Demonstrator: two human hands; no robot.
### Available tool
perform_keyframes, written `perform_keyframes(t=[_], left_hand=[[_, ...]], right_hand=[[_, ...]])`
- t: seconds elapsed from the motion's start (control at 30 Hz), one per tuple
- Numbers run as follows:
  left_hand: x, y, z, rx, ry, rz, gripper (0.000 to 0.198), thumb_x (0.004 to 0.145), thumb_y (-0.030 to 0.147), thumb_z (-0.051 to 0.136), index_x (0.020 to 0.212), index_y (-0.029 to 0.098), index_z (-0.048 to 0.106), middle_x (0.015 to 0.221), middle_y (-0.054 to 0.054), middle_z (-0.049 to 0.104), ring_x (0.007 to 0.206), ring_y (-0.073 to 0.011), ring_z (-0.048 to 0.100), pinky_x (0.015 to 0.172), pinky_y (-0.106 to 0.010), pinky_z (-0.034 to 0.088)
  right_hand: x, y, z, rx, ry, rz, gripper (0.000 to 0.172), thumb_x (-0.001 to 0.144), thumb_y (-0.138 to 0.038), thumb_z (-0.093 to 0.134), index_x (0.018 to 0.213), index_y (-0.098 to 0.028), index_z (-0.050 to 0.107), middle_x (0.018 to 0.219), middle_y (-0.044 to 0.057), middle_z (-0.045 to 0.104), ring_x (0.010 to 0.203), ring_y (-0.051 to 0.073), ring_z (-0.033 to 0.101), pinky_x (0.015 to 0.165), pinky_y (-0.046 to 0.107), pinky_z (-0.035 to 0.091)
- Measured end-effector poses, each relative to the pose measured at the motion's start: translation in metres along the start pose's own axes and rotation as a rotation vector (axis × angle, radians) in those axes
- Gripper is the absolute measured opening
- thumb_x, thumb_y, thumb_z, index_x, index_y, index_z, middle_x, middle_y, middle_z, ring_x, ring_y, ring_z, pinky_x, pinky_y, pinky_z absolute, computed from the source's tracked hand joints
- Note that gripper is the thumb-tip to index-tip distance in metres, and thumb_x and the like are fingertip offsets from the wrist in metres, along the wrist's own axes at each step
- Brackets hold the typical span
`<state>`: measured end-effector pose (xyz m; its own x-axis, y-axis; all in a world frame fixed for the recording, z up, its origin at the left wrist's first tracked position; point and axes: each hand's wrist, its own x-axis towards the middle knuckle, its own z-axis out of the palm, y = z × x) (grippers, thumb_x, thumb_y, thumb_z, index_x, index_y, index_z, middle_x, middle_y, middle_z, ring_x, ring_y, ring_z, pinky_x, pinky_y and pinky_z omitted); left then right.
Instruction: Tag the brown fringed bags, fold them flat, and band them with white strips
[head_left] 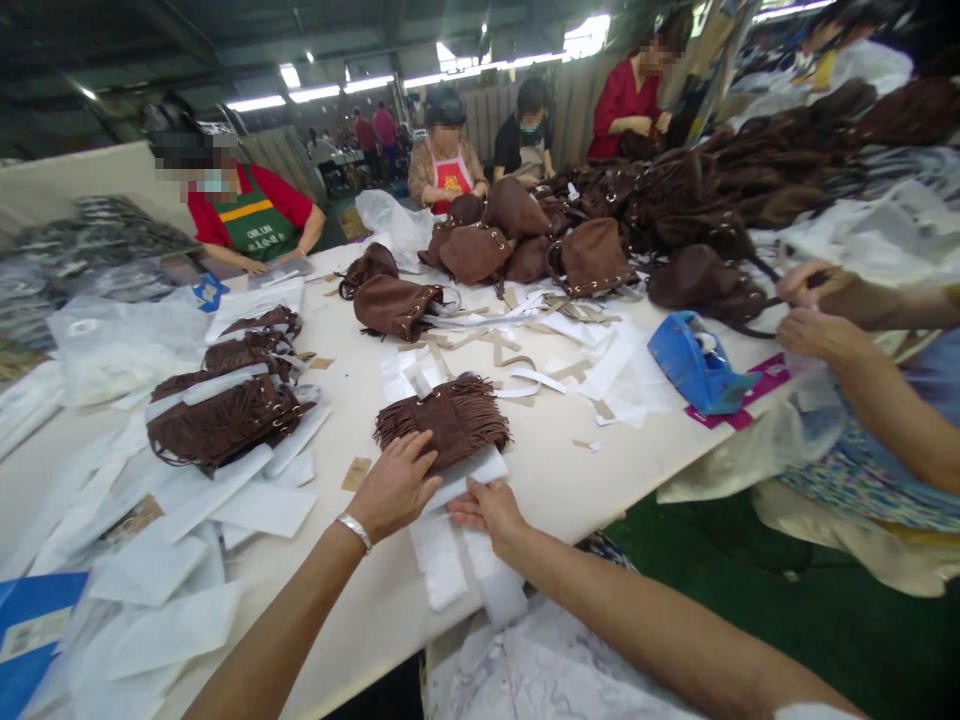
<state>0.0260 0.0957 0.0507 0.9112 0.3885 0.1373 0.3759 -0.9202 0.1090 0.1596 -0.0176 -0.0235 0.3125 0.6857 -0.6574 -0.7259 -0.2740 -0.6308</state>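
A brown fringed bag [450, 418] lies on the pale table in front of me, a small clear piece standing at its far edge. My left hand [394, 485], a silver bangle on its wrist, rests with outstretched fingers on the bag's near left edge. Just below the bag, the thumb and fingers of my right hand [491, 512] close on white paper [469, 478], which reaches under the bag's near side. More white strips [439, 565] lie beneath that hand and hang toward the table's front edge.
Finished-looking brown bags [225, 415] and loose white sheets [262, 505] lie at left. A blue tape dispenser [697, 360] stands at right, beside a co-worker's hands [814, 315]. Brown bags [476, 255] and paper scraps [517, 350] are heaped farther back, with several people behind.
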Motion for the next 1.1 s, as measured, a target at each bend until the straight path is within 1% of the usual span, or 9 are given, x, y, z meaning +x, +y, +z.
perform_keyframes(t=[0.17, 0.4, 0.53, 0.67, 0.73, 0.83, 0.9, 1.0, 1.1], left_hand=[[0.029, 0.005, 0.02, -0.086, -0.018, 0.064, 0.051, 0.094, 0.038, 0.045, 0.14, 0.014, 0.042, 0.144, -0.014, 0.046, 0.134, -0.0247, 0.041, 0.112, -0.043, 0.035], [0.008, -0.002, 0.074, -0.123, -0.002, 0.06, 0.057, 0.099, 0.032, 0.033, 0.151, 0.017, 0.017, 0.157, -0.013, 0.024, 0.146, -0.0226, 0.016, 0.117, -0.047, 0.025], [0.002, 0.003, 0.082, -0.08, -0.008, 0.084, 0.064, 0.099, 0.034, 0.034, 0.152, 0.015, 0.006, 0.158, -0.015, 0.015, 0.147, -0.0251, 0.01, 0.117, -0.051, 0.022], [0.003, 0.005, 0.081, -0.065, -0.012, 0.093, 0.074, 0.096, 0.045, 0.039, 0.152, 0.015, 0.002, 0.158, -0.016, 0.013, 0.146, -0.0281, 0.011, 0.116, -0.053, 0.023], [0.003, 0.005, 0.081, -0.054, -0.005, 0.087, 0.079, 0.094, 0.049, 0.041, 0.152, 0.015, 0.001, 0.158, -0.017, 0.013, 0.146, -0.0295, 0.012, 0.116, -0.053, 0.023], [0.002, 0.007, 0.083, -0.037, 0.005, 0.078, 0.082, 0.093, 0.049, 0.044, 0.152, 0.014, 0.001, 0.158, -0.018, 0.013, 0.146, -0.0302, 0.011, 0.116, -0.054, 0.022], [0.002, 0.009, 0.083, -0.03, 0.02, 0.068, 0.08, 0.094, 0.048, 0.043, 0.152, 0.013, 0.0, 0.158, -0.018, 0.014, 0.146, -0.0299, 0.01, 0.116, -0.053, 0.022], [0.001, 0.011, 0.083, -0.035, 0.03, 0.063, 0.078, 0.095, 0.046, 0.04, 0.152, 0.013, -0.001, 0.158, -0.018, 0.014, 0.146, -0.0296, 0.011, 0.116, -0.054, 0.023], [0.001, 0.011, 0.082, -0.047, 0.034, 0.068, 0.076, 0.096, 0.045, 0.039, 0.152, 0.013, -0.002, 0.158, -0.018, 0.016, 0.146, -0.0296, 0.013, 0.115, -0.055, 0.023]], right_hand=[[0.0, 0.0, 0.0, 0.003, -0.001, -0.016, 0.011, 0.093, -0.022, 0.053, 0.088, -0.015, 0.046, 0.064, 0.004, 0.065, 0.065, 0.019, 0.071, 0.06, 0.029, 0.06], [0.005, 0.005, 0.003, 0.005, 0.026, -0.043, 0.015, 0.092, -0.024, 0.054, 0.087, -0.018, 0.042, 0.066, 0.0, 0.063, 0.065, 0.015, 0.071, 0.065, 0.029, 0.06], [0.011, 0.004, -0.001, -0.132, 0.003, -0.028, 0.017, 0.092, -0.029, 0.054, 0.086, -0.018, 0.042, 0.068, 0.001, 0.065, 0.058, 0.014, 0.068, 0.06, 0.028, 0.058], [0.004, -0.018, -0.028, -0.396, -0.085, 0.009, 0.025, 0.084, -0.037, 0.064, 0.079, -0.016, 0.051, 0.06, 0.004, 0.065, 0.053, 0.019, 0.066, 0.054, 0.03, 0.053], [-0.004, -0.034, -0.044, -0.563, -0.061, -0.126, 0.024, 0.081, -0.037, 0.068, 0.084, -0.016, 0.055, 0.068, 0.005, 0.067, 0.067, 0.02, 0.068, 0.064, 0.03, 0.053], [-0.012, -0.057, -0.055, -1.068, 0.033, -0.698, 0.037, 0.085, -0.036, 0.064, 0.115, -0.018, 0.053, 0.106, 0.011, 0.065, 0.105, 0.024, 0.059, 0.089, 0.035, 0.047], [-0.009, -0.068, -0.051, -1.452, 0.064, -1.023, 0.046, 0.088, -0.033, 0.059, 0.129, -0.017, 0.045, 0.123, 0.015, 0.056, 0.115, 0.027, 0.051, 0.095, 0.038, 0.043], [0.003, -0.078, -0.038, -1.82, 0.011, -1.113, 0.03, 0.093, -0.023, 0.049, 0.121, -0.014, 0.051, 0.115, 0.015, 0.056, 0.105, 0.026, 0.053, 0.088, 0.036, 0.044], [0.013, -0.088, -0.031, -1.94, -0.095, -1.125, 0.022, 0.096, -0.016, 0.039, 0.106, -0.015, 0.058, 0.103, 0.013, 0.058, 0.096, 0.024, 0.054, 0.083, 0.035, 0.043]])
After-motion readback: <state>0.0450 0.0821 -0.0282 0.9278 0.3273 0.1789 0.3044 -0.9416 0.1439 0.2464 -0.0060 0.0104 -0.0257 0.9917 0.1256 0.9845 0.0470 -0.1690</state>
